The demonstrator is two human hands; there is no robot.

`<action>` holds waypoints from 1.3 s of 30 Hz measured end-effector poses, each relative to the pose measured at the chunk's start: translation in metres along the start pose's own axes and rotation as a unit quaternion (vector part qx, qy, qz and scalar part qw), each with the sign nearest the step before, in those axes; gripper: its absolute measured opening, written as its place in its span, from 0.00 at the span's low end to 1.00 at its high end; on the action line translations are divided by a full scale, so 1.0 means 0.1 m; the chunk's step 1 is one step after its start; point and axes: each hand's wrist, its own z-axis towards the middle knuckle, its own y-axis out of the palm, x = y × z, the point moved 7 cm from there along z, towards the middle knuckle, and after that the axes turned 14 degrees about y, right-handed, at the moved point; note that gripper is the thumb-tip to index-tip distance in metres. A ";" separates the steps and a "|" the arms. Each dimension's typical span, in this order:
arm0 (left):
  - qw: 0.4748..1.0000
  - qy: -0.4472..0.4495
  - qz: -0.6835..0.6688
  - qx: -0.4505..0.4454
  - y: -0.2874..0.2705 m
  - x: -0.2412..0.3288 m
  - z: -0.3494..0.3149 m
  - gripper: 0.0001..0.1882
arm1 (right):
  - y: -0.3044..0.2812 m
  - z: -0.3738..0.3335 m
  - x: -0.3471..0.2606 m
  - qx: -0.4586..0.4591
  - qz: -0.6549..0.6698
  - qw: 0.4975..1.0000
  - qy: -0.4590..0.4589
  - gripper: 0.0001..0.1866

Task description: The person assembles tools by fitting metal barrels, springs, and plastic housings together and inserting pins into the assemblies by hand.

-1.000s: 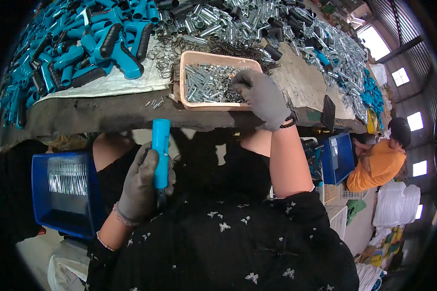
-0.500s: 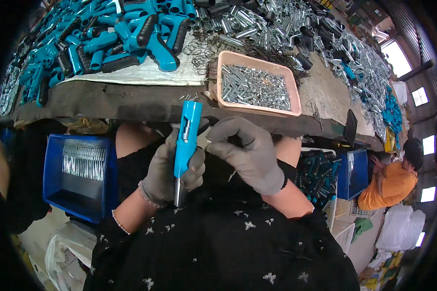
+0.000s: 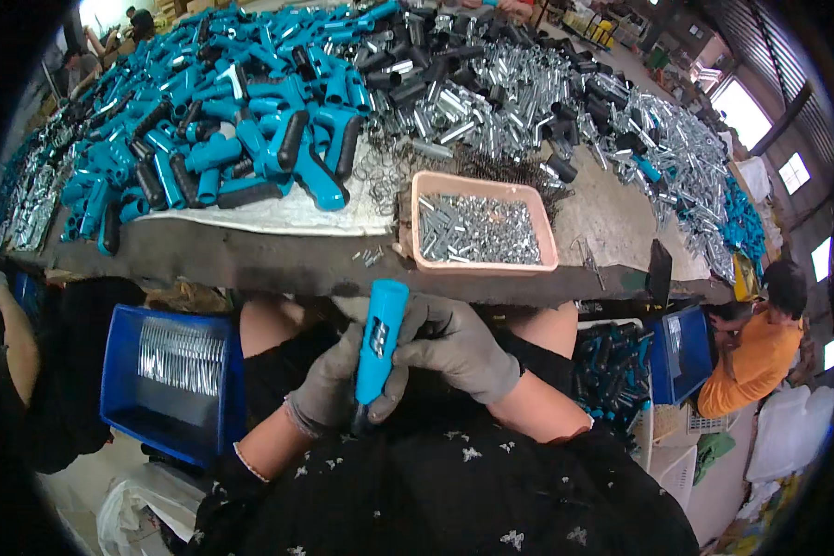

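My left hand (image 3: 326, 382), in a grey glove, is wrapped round a blue tubular tool housing (image 3: 374, 363) held upright in front of my lap. A slot in its upper side shows metal parts (image 3: 378, 335) inside. My right hand (image 3: 461, 350), also gloved, has its thumb and fingers bent together against the housing's right side, beside the slot. Whatever sits between those fingertips is hidden. Just beyond the hands, on the table edge, stands a pink tray (image 3: 484, 270) of small metal pins and bits. Several loose pins (image 3: 369, 256) lie to its left.
Blue pistol-shaped housings (image 3: 241, 148) with black grips are heaped at the far left; metal tubes (image 3: 519, 79) are piled behind the tray. A blue bin (image 3: 162, 422) of metal rods is at my left. To the right are a crate of handles (image 3: 612, 371) and a person in orange (image 3: 755, 371).
My right hand has moved left, from a pinch apart from the housing to contact with its side. The view has tilted up, so the table and hands sit lower in it.
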 end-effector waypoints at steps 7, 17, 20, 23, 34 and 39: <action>0.996 -0.079 -0.005 -0.048 0.07 -0.07 -0.04 0.36 | -0.04 0.01 -0.02 0.028 -0.096 0.995 -0.005 0.13; 0.957 0.163 0.206 0.125 0.16 0.45 0.33 0.31 | 0.29 -0.03 0.47 -0.210 -0.231 0.932 0.183 0.20; 0.966 0.167 0.123 0.154 -0.01 0.38 0.39 0.25 | 0.19 0.03 0.36 -0.007 -0.342 0.939 -0.023 0.17; 0.953 0.183 0.090 0.223 -0.05 0.37 0.42 0.23 | 0.14 -0.03 0.20 0.071 -0.478 0.875 0.021 0.16; 0.979 0.079 0.057 0.182 -0.15 0.18 0.25 0.26 | -2.91 0.02 -1.88 0.449 -0.699 0.557 0.012 0.23; 0.979 0.054 0.173 0.097 -0.16 0.15 0.14 0.27 | -2.96 -0.09 -1.82 0.445 -0.543 0.708 0.079 0.27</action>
